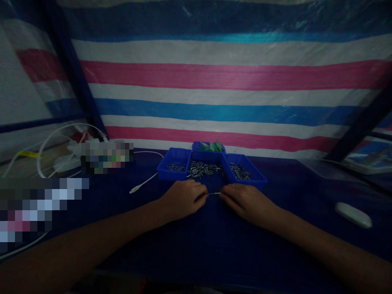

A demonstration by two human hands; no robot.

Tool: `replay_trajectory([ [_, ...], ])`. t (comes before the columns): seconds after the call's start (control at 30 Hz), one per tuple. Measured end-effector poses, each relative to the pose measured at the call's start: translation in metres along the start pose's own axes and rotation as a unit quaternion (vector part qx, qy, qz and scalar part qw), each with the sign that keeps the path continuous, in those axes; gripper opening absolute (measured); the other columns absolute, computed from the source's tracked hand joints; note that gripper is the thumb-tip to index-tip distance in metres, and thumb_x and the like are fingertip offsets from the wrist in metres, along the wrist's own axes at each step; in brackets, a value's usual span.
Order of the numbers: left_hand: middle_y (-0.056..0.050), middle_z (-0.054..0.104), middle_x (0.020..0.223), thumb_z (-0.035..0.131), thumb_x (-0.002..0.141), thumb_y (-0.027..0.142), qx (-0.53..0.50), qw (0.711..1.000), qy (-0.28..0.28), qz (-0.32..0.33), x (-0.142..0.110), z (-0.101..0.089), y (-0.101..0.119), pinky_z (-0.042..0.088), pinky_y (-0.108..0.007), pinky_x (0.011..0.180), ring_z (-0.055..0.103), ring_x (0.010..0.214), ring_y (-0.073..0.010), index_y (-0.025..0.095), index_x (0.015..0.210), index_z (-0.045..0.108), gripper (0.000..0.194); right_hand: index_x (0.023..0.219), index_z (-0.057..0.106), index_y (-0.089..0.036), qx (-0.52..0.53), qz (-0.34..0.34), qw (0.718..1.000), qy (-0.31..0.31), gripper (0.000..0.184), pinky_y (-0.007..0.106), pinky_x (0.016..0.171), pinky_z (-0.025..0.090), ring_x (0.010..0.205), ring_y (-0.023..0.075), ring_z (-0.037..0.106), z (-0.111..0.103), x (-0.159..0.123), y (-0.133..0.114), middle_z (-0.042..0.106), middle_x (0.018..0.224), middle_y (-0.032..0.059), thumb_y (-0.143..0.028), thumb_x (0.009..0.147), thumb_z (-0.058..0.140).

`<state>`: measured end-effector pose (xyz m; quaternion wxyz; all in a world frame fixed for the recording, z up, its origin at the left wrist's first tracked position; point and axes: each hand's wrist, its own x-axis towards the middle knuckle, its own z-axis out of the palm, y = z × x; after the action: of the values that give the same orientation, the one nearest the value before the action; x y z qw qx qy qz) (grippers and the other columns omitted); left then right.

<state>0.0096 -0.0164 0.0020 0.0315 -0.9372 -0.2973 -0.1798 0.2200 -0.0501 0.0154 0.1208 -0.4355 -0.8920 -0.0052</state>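
Between my two hands runs a thin metal rod (214,193), slightly thicker toward the right; its exact kind is too small to tell. My left hand (184,199) pinches the rod's left end between thumb and fingers. The other end is in a pinch of my right hand (249,201). Just beyond the hands lies a loose pile of small thin metal pieces (203,168). It sits between a left blue bin (171,176) and a right blue bin (255,174), each with similar metal pieces inside.
A third blue bin (208,154) behind the pile holds green items (214,145). A white cable (137,188) lies left of the bins. The white oval object (353,215) rests on the blue table (214,249) at right. Striped sheeting (229,77) hangs behind.
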Motion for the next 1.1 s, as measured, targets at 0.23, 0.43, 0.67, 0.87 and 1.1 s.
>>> replay_trajectory([
  [0.23,0.0,0.061,0.075,0.045,0.086,0.023,0.003,1.0,-0.006,0.003,0.0,0.0,-0.001,0.042,-0.024,0.063,0.056,0.071,-0.0138,0.016,0.082,0.057,0.014,0.089,0.057,-0.015,0.011,-0.006,1.0,0.009,0.018,0.027,0.063,0.04,0.069,0.0161,0.058,0.001,0.0,0.001,0.061,0.076,0.0051,-0.024,0.09,0.042],
  [0.43,0.0,0.06,0.072,0.045,0.087,0.023,0.011,1.0,-0.001,0.012,0.0,-0.001,-0.001,0.042,-0.024,0.061,0.055,0.07,-0.0138,0.016,0.079,0.056,0.015,0.084,0.057,-0.016,0.005,-0.02,1.0,-0.006,0.018,0.025,0.058,0.038,0.064,0.0139,0.055,0.002,-0.001,0.003,0.059,0.072,0.0036,-0.022,0.09,0.041],
  [0.67,-0.003,0.063,0.088,0.047,0.088,0.025,-0.121,0.989,0.081,0.041,0.0,-0.002,0.004,0.045,-0.024,0.075,0.056,0.083,-0.0126,0.016,0.093,0.058,0.015,0.085,0.056,-0.015,0.01,-0.053,0.999,0.001,0.021,0.025,0.061,0.038,0.067,0.0142,0.054,0.005,-0.002,0.002,0.058,0.075,0.0047,-0.023,0.091,0.037],
  [0.87,-0.003,0.064,0.09,0.052,0.086,0.023,-0.168,0.98,0.082,0.068,0.001,-0.001,0.006,0.045,-0.024,0.078,0.057,0.084,-0.012,0.015,0.096,0.06,0.015,0.09,0.056,-0.015,0.029,-0.068,0.997,0.01,0.023,0.026,0.064,0.04,0.07,0.0152,0.054,0.003,-0.004,-0.001,0.058,0.077,0.0057,-0.023,0.092,0.035],
  [1.1,-0.004,0.062,0.09,0.049,0.087,0.023,-0.191,0.976,0.051,0.091,0.0,-0.004,0.009,0.044,-0.023,0.08,0.056,0.086,-0.0124,0.015,0.094,0.059,0.015,0.081,0.055,-0.015,0.027,-0.094,0.995,0.0,0.023,0.024,0.06,0.039,0.064,0.013,0.052,0.004,-0.003,-0.003,0.057,0.072,0.004,-0.023,0.092,0.037],
])
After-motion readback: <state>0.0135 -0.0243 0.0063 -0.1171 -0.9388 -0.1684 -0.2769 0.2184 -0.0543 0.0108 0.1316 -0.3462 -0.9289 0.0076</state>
